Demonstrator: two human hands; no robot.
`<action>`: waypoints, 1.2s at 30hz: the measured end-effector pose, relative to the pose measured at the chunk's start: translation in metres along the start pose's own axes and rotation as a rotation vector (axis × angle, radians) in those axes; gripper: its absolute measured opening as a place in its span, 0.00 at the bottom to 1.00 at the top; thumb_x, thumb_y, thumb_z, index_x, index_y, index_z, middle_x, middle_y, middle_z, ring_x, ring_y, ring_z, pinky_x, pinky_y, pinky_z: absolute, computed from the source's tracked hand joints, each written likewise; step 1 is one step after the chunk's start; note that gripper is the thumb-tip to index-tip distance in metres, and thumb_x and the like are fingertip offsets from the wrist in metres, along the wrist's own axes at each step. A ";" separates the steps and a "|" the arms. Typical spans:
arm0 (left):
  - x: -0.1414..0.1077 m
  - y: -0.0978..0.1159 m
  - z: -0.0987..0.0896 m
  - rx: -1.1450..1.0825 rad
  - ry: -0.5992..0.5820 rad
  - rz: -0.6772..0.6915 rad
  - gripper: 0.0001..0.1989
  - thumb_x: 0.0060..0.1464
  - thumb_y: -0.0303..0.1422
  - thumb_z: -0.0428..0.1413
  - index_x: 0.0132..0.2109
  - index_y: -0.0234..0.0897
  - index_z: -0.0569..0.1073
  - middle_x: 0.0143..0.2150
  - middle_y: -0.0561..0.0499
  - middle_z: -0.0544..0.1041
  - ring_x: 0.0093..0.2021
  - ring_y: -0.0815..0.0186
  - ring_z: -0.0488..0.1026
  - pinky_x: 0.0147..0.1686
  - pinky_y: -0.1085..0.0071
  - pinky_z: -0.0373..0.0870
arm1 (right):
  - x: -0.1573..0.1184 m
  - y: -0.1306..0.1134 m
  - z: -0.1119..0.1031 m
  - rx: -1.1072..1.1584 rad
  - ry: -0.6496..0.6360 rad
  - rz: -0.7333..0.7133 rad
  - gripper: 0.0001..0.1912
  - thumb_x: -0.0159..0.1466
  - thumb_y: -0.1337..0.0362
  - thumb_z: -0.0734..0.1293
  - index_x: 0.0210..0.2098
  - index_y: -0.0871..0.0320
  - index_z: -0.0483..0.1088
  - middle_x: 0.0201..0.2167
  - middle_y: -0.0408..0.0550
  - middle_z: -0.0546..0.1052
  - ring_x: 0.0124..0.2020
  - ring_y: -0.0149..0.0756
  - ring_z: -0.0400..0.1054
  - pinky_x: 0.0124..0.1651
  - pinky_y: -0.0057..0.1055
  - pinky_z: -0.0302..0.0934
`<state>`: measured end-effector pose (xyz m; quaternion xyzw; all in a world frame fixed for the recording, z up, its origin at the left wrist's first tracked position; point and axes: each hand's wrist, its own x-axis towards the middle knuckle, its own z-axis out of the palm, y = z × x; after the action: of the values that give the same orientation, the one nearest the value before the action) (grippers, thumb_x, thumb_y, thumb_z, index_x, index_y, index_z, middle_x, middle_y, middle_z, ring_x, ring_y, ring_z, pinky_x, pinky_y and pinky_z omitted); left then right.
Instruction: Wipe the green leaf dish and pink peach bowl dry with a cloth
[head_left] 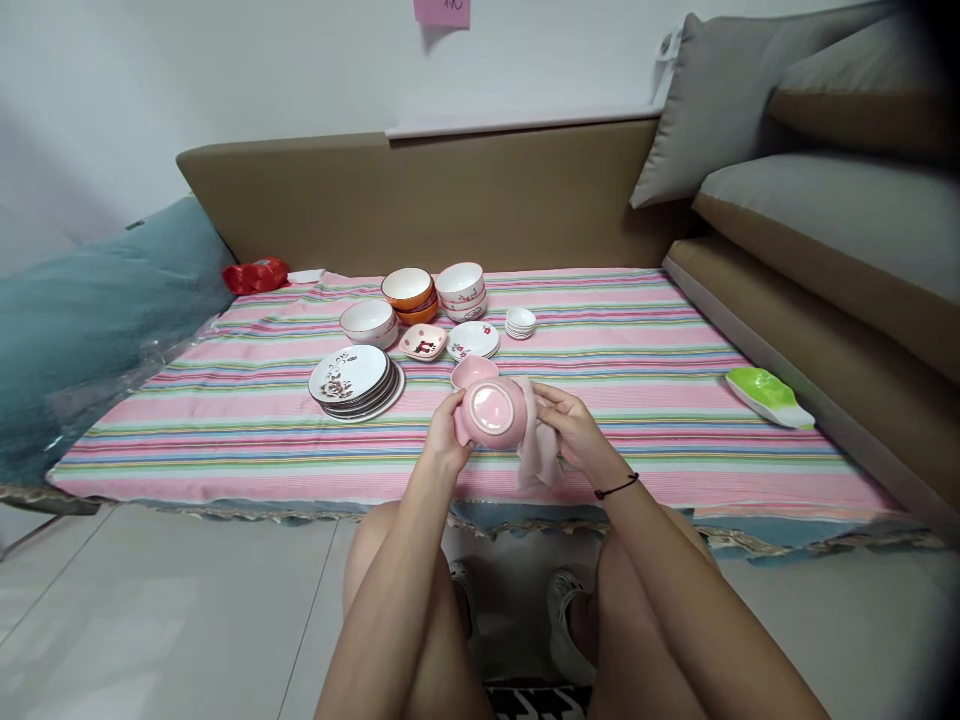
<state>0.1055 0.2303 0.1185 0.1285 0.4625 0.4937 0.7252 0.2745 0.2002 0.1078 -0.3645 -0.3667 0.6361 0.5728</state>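
A pink bowl [493,412] is held up over the front of the striped cloth, its round base facing me. My left hand [450,432] grips its left side. My right hand [568,425] has its fingers closed on a pale pink cloth [540,455] that lies against the bowl's right rim and hangs down. Just behind the held bowl, another pink bowl [475,371] sits on the striped cloth, partly covered by it. A stack of small oval plates with red flowers [473,340] and a square pink dish [424,342] are further back.
Stacked dark-rimmed plates [352,377] stand at left, with white bowls [367,320], orange bowls [409,289] and flowered bowls [460,284] behind. Small white dishes [520,321] are at centre. A green leaf-shaped dish [765,395] lies right, near stacked cushions [825,215]. Red packaging [256,275] lies back left.
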 end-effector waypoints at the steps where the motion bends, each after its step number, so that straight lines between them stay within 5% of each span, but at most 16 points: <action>1: 0.000 0.000 0.000 0.006 -0.006 0.002 0.07 0.45 0.31 0.57 0.27 0.35 0.66 0.17 0.59 0.66 0.17 0.73 0.63 0.16 0.76 0.52 | 0.000 0.001 -0.001 -0.013 0.022 -0.009 0.21 0.44 0.59 0.76 0.39 0.53 0.76 0.37 0.46 0.79 0.35 0.35 0.71 0.36 0.29 0.64; 8: -0.003 -0.002 0.001 0.023 -0.060 0.008 0.06 0.43 0.31 0.58 0.28 0.35 0.67 0.18 0.58 0.67 0.17 0.73 0.64 0.16 0.76 0.54 | 0.005 0.007 -0.006 -0.045 0.174 -0.061 0.14 0.41 0.58 0.77 0.26 0.55 0.76 0.27 0.43 0.79 0.28 0.32 0.69 0.34 0.29 0.63; 13: 0.000 -0.003 -0.001 0.020 -0.010 -0.055 0.08 0.42 0.32 0.59 0.29 0.36 0.69 0.18 0.58 0.68 0.18 0.72 0.65 0.16 0.76 0.55 | 0.006 0.004 -0.006 -0.015 0.154 -0.065 0.13 0.43 0.58 0.76 0.27 0.55 0.76 0.27 0.44 0.78 0.28 0.32 0.68 0.35 0.30 0.62; 27: -0.001 0.000 0.001 -0.048 -0.110 -0.085 0.04 0.46 0.30 0.56 0.30 0.33 0.70 0.20 0.56 0.71 0.19 0.72 0.67 0.17 0.77 0.60 | 0.004 0.001 -0.007 0.076 0.211 -0.092 0.11 0.43 0.58 0.76 0.26 0.52 0.77 0.22 0.40 0.77 0.23 0.30 0.66 0.30 0.30 0.62; 36: -0.004 -0.001 -0.003 0.007 -0.039 -0.006 0.07 0.44 0.32 0.59 0.29 0.35 0.68 0.19 0.59 0.67 0.18 0.74 0.63 0.16 0.77 0.53 | 0.005 0.005 -0.009 -0.069 0.182 -0.117 0.13 0.40 0.58 0.77 0.26 0.52 0.78 0.29 0.44 0.80 0.32 0.36 0.71 0.38 0.34 0.65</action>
<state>0.1035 0.2256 0.1187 0.1393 0.4504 0.4874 0.7350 0.2794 0.2053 0.0992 -0.4181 -0.3558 0.5527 0.6269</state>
